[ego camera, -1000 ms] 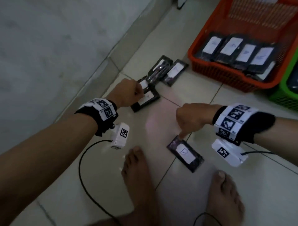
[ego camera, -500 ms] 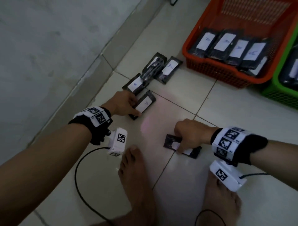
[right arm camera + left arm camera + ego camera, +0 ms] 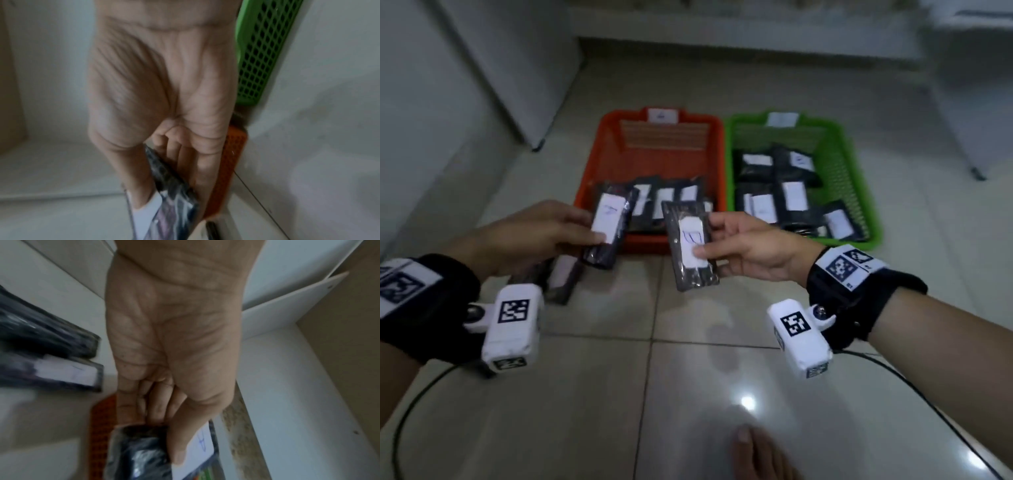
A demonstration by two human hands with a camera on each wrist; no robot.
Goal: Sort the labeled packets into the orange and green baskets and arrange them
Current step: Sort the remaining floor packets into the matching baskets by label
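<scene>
Now lifted off the floor: left hand (image 3: pixel 541 236) pinching packet (image 3: pixel 607 229), right hand (image 3: pixel 750 250) pinching second packet (image 3: pixel 693 246), before orange basket (image 3: pixel 616 164). Labels blurred, perhaps A; check before dropping beside green basket (image 3: pixel 856 178).

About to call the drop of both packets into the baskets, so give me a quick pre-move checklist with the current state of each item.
1. Left hand grips its packet with the thumb on the label: ok.
2. Right hand pinches its packet: ok.
3. Labels legible enough to choose a basket: cannot tell; the handwriting is blurred in every view.
4. Free space in the orange basket: ok, its far half is bare.
5. Free space in the green basket: ok, though the packets inside overlap untidily.
6. Floor cleared of packets: not ok; loose packets lie under the left hand.
</scene>
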